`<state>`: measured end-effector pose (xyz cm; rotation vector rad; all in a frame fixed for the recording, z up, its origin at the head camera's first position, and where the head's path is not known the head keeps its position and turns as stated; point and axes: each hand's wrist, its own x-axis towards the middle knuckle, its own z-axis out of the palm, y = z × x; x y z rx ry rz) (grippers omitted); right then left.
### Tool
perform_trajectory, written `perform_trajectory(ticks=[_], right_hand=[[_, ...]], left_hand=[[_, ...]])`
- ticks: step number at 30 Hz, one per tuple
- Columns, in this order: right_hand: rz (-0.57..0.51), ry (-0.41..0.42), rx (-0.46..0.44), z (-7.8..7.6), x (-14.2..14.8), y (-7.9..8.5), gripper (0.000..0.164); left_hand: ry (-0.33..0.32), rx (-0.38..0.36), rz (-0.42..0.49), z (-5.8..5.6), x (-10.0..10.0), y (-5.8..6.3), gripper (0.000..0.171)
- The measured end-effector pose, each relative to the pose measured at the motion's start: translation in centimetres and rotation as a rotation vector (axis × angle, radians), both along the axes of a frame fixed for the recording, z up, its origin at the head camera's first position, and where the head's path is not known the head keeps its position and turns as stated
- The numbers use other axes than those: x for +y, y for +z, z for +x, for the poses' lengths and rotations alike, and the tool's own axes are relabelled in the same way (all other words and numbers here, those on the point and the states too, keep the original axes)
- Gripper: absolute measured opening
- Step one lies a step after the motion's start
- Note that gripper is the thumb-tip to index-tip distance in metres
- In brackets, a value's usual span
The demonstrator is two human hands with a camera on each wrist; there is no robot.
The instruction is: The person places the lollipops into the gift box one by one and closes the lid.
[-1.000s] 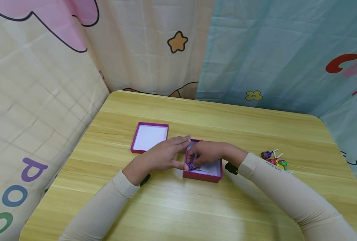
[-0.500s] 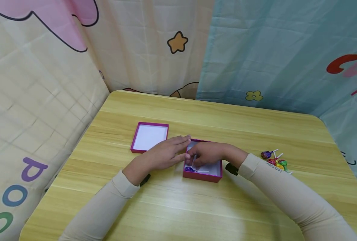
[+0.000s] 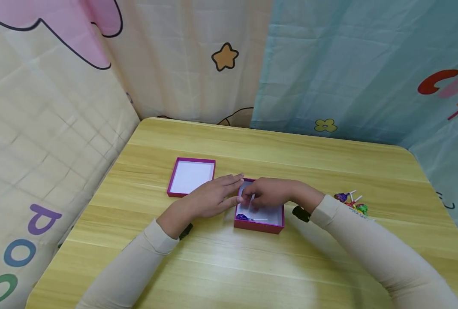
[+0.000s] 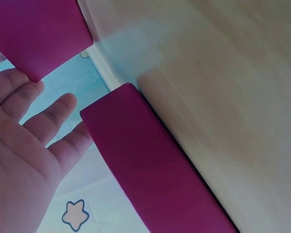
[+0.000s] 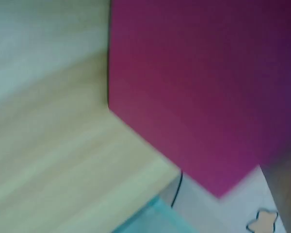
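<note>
A magenta box (image 3: 257,228) with a white inside stands uncovered mid-table. Along its front inner wall lies a purple-wrapped lollipop (image 3: 242,217), its white stick pointing right. My right hand (image 3: 273,192) reaches into the box behind the lollipop, fingers bent loosely downward and apart from it; I see nothing between them. At the box's left side is my left hand (image 3: 213,197), fingers extended. In the left wrist view its fingertips meet the corner of the box (image 4: 43,34). The right wrist view holds mostly the box's outer wall (image 5: 184,87), with no fingers showing.
The box's shallow lid (image 3: 192,177) lies inside-up, behind the left hand. Several lollipops (image 3: 362,209) in coloured wrappers are piled at the right, partly behind the right sleeve. The wooden table (image 3: 213,270) meets printed curtains (image 3: 167,64) at its back.
The left thumb and right fingers have come off the purple lollipop, which now lies at the box's front. The right hand has since shifted slightly right and back.
</note>
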<state>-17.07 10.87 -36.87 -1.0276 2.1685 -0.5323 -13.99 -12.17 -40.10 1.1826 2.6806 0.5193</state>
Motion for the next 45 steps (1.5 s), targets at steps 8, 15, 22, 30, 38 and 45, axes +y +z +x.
perform_trajectory(ticks=[8, 15, 22, 30, 38, 45], right_hand=[[-0.052, -0.092, -0.025, 0.5, 2.8, 2.5, 0.015], [-0.106, -0.140, 0.026, 1.3, 5.8, 3.5, 0.016], [-0.094, -0.188, 0.039, 2.2, 8.3, 3.6, 0.016], [-0.090, -0.229, 0.087, 3.5, 11.1, 3.8, 0.020], [-0.042, -0.273, 0.099, 4.7, 13.1, 3.4, 0.023], [-0.023, -0.310, 0.096, 5.4, 14.2, 2.7, 0.023]], left_hand=[[0.019, -0.014, 0.005, 0.1, 0.0, 0.3, 0.067], [0.007, -0.003, 0.002, 0.0, 0.1, 0.2, 0.063], [0.008, 0.010, -0.012, 0.0, -0.2, 0.2, 0.063], [0.010, 0.018, -0.024, 0.0, -0.4, 0.2, 0.073], [0.016, 0.005, -0.016, 0.1, -0.5, 0.1, 0.080], [0.014, 0.011, -0.022, 0.1, -0.5, 0.2, 0.090]])
